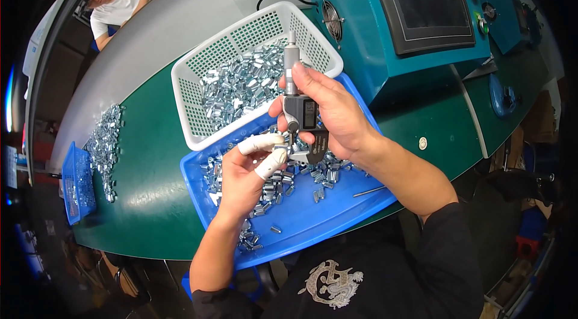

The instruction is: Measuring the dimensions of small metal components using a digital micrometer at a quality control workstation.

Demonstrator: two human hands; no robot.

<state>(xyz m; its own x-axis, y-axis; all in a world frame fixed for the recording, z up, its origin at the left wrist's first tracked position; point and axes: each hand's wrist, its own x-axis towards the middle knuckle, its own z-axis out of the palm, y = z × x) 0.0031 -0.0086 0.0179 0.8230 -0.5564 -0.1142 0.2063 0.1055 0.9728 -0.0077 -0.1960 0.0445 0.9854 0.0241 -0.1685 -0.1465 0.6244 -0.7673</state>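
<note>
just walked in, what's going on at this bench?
A person holds a digital micrometer in the right hand. The left hand, wearing white finger covers, pinches a small metal part at the micrometer's measuring gap; I can't tell if it's clamped there. Both hands are over a blue tray with loose metal parts in it. A white basket at its far side holds many more.

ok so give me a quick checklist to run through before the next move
1. Micrometer held in the right grip: ok.
2. Small metal part pinched in the left grip: ok.
3. White finger covers worn on the left hand: ok, two show.
4. Part seated squarely between the measuring faces: cannot tell, too small and partly hidden.
5. Blue tray beneath both grips: ok.
6. All loose parts contained: not ok, a pile lies on the green table.
</note>
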